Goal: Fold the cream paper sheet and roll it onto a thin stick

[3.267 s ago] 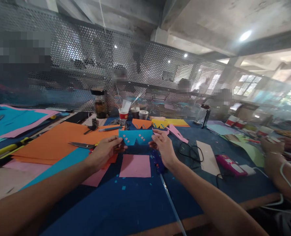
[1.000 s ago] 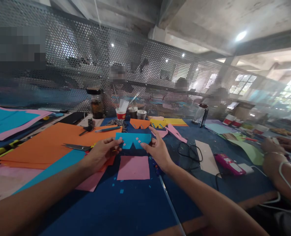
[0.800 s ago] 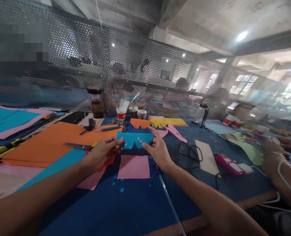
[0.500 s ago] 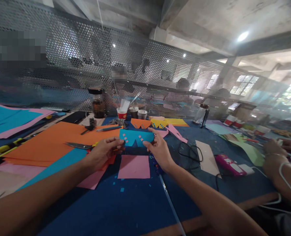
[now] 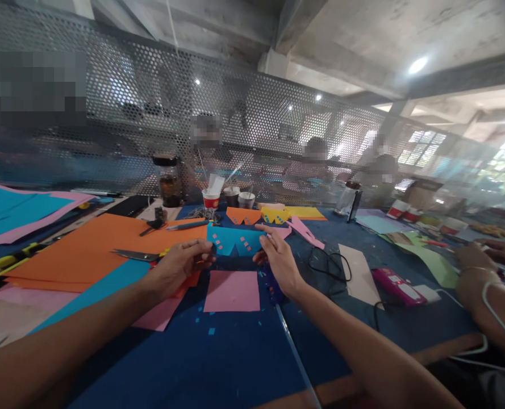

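Observation:
A blue paper cutout (image 5: 234,240) with small pink squares on it and a notch in its lower edge is held up between both my hands. My left hand (image 5: 183,264) pinches its left end, fingers curled. My right hand (image 5: 278,259) pinches its right end between thumb and fingers. Below them a pink paper square (image 5: 232,291) lies flat on the dark blue tabletop (image 5: 235,358), with tiny paper scraps scattered round it.
Orange paper sheets (image 5: 86,250) with scissors (image 5: 136,255) on them lie at the left. Orange (image 5: 243,215) and yellow cutouts (image 5: 276,215), cups (image 5: 212,199) and a jar (image 5: 168,182) stand behind, before a perforated metal screen. A pink device (image 5: 396,287) with cables and another person's hands (image 5: 482,267) are at the right.
The blue cutout has stayed between my hands, tilting and shifting slightly up. My right fingers spread open against it a second ago and now pinch its right end again.

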Demonstrator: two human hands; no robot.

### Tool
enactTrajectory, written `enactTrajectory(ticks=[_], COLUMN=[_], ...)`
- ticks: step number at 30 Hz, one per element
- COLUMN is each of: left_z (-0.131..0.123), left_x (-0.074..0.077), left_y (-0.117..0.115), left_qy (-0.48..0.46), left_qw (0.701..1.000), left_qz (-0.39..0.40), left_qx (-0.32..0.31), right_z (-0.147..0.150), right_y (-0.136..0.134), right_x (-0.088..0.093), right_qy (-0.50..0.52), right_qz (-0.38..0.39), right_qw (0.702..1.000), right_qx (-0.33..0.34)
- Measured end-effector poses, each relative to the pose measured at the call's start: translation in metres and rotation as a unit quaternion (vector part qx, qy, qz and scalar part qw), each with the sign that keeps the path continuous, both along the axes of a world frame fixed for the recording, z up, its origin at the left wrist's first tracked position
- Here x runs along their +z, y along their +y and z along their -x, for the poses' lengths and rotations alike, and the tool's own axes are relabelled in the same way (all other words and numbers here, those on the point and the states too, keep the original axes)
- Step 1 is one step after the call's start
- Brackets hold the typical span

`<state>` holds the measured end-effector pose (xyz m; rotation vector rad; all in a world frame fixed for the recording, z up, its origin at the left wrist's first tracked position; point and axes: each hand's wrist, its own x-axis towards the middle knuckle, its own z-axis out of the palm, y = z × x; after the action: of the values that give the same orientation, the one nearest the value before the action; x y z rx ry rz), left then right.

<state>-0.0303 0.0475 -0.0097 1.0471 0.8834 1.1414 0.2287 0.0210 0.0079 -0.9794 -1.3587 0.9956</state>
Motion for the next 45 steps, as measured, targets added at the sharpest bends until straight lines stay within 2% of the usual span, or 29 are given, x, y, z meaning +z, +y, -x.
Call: enactTrajectory(ticks=[9,15,23,31,38,45], left_z=[0.002,0.001,0.0,-0.009,-0.021,-0.029], left_x=[-0.001,0.005,0.01,0.006,0.016,0.015], left_y=[0.002,0.001,0.005,0.025,0.054,0.074], left_qy=[-0.017,0.002,0.035,0.088,0.09,0.065], left_qw=[0.999,1.0,0.999,0.996,0.995,0.996], left_qz=[0.025,0.022,0.006,0.025,0.046,0.063], left_qx=[0.024,0.017,0.009,-0.02,-0.017,-0.015], right_z=[-0.006,-0.01,-0.016,-0.027,-0.034,-0.035], right_y=[0.005,0.01,0.018,0.037,0.066,0.087], right_x=[0.001,0.003,0.005,0.006,0.01,0.007], right_qy=[-0.038,-0.069,-0.027,-0.022,-0.044,-0.087], right_qz=[-0.002,0.0,0.018,-0.002,-0.012,0.004], right_qw=[0.999,0.998,0.999,0.999,0.996,0.992], right_qx=[-0.016,-0.014,-0.023,-0.044,-0.071,-0.092])
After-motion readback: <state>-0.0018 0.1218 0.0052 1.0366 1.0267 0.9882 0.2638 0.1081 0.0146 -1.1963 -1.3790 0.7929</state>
